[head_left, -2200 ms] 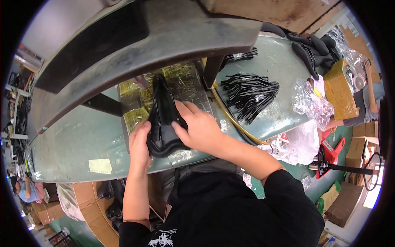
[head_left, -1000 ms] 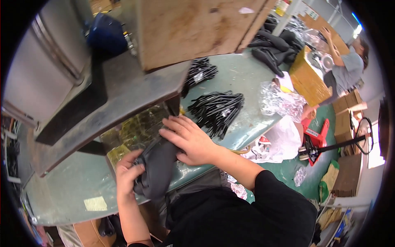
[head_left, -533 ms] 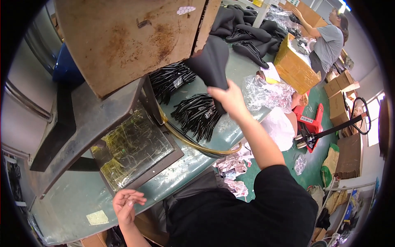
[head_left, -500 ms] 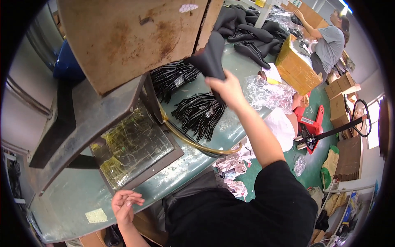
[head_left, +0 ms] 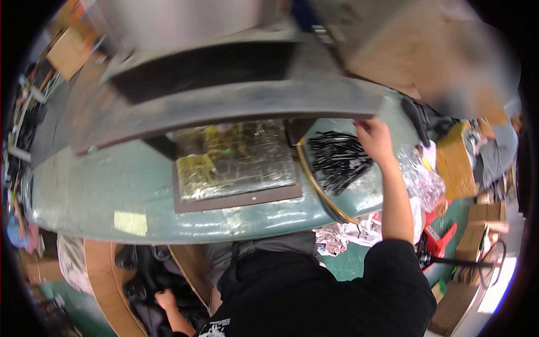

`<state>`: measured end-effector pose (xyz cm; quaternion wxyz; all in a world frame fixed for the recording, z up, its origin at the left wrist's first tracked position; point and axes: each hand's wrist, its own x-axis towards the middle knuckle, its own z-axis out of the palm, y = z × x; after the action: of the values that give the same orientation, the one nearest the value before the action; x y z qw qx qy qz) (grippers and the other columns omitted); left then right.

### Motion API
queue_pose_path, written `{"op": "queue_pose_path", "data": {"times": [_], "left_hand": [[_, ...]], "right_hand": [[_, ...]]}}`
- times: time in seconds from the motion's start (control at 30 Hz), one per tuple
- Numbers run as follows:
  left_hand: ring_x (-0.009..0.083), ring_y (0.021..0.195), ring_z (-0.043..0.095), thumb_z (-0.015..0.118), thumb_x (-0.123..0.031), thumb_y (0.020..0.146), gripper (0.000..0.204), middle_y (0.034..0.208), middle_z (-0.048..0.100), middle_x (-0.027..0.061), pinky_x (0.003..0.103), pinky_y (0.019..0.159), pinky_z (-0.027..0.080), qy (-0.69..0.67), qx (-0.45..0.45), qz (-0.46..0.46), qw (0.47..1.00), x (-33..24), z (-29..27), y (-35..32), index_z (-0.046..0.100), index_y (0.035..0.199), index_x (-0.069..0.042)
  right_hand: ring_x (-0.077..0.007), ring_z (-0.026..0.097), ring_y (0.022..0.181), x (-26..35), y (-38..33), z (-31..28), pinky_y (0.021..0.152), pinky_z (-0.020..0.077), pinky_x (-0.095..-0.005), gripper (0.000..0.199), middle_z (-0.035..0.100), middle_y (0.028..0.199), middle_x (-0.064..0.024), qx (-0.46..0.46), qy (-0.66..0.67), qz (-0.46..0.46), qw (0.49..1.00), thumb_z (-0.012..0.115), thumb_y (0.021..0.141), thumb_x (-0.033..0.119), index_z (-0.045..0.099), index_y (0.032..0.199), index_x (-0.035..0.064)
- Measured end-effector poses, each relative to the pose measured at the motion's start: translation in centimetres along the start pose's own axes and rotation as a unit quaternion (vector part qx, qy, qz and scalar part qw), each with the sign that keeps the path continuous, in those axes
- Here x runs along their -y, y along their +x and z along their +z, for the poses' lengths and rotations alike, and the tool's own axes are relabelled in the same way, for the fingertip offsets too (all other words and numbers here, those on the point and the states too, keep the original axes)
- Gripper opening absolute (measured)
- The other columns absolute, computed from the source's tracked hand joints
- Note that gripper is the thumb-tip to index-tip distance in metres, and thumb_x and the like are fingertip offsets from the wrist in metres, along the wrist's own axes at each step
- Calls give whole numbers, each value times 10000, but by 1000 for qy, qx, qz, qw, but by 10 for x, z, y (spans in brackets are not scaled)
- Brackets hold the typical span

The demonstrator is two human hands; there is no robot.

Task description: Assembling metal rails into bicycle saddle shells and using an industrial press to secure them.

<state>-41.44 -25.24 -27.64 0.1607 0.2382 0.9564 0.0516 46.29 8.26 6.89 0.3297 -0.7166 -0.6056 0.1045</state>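
My left hand (head_left: 167, 300) is down in an open cardboard box (head_left: 99, 267), among black bicycle saddles (head_left: 135, 289). Its fingers look bunched against them; whether they grip one is unclear. My right hand (head_left: 375, 139) is raised over the bench, its fingers curled at the lower edge of a grey metal frame (head_left: 241, 101). What it holds, if anything, is hidden behind the frame. Just below that hand lies a bundle of thin black strips (head_left: 339, 160). Under the frame sits a plate wrapped in clear and yellow film (head_left: 236, 163).
The green bench (head_left: 84, 196) carries a pale paper square (head_left: 130, 223) and a yellowish hose (head_left: 323, 196). Crumpled clear plastic (head_left: 418, 177) lies at the right, near a taped carton (head_left: 457, 160). A red pallet truck (head_left: 441, 244) stands on the floor. A grey-shirted co-worker (head_left: 498, 157) is beyond.
The view has swung left. My left hand has gone from above the bench edge into the saddle box. The saddle that was in my right hand no longer shows.
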Motion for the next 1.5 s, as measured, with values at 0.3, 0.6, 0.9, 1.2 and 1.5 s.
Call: {"op": "queue_pose_path", "data": {"times": [0.3, 0.6, 0.9, 1.2, 1.5], "left_hand": [[355, 1475, 461, 753, -248, 866, 649, 1516, 570, 149, 465, 1233, 355, 293, 153, 15, 944, -19, 46, -163, 573, 1474, -106], [363, 1301, 583, 773, -257, 857, 531, 1316, 637, 154, 489, 1070, 492, 187, -18, -4, 982, -5, 11, -126, 566, 1300, -50], [423, 1383, 564, 798, -359, 925, 666, 1504, 513, 185, 503, 1101, 548, 144, 37, -217, 965, -30, -30, -74, 507, 1417, -20], [409, 1249, 677, 775, -551, 930, 815, 1449, 597, 266, 477, 1074, 565, 160, 2, -298, 941, 17, 31, -45, 581, 1381, 100], [305, 919, 774, 628, -631, 1033, 713, 1024, 786, 151, 404, 605, 592, -17, 88, -319, 943, 39, 13, -53, 757, 1066, 69]], "right_hand": [[-475, 581, 1354, 3, -65, -12, 1168, 462, -473, 790, 643, 1419, -256, 110, -238, -65, 963, 540, 733, -126, 549, 1510, 20], [-474, 681, 1114, -29, -37, -33, 939, 555, -511, 608, 703, 1254, -225, 190, -358, -107, 908, 678, 794, -90, 631, 1386, 41], [-504, 632, 1086, 39, -41, -21, 900, 526, -555, 627, 657, 1204, -238, 165, -410, -153, 884, 611, 734, -79, 629, 1352, 26], [-301, 593, 763, 85, -53, 8, 700, 516, -391, 615, 594, 1013, -144, 180, -210, -153, 949, 618, 730, -11, 666, 1342, 27], [-105, 444, 682, 90, -89, -21, 622, 395, -245, 631, 550, 949, -44, 84, -64, -67, 992, 679, 713, -64, 686, 1337, 30]]}}
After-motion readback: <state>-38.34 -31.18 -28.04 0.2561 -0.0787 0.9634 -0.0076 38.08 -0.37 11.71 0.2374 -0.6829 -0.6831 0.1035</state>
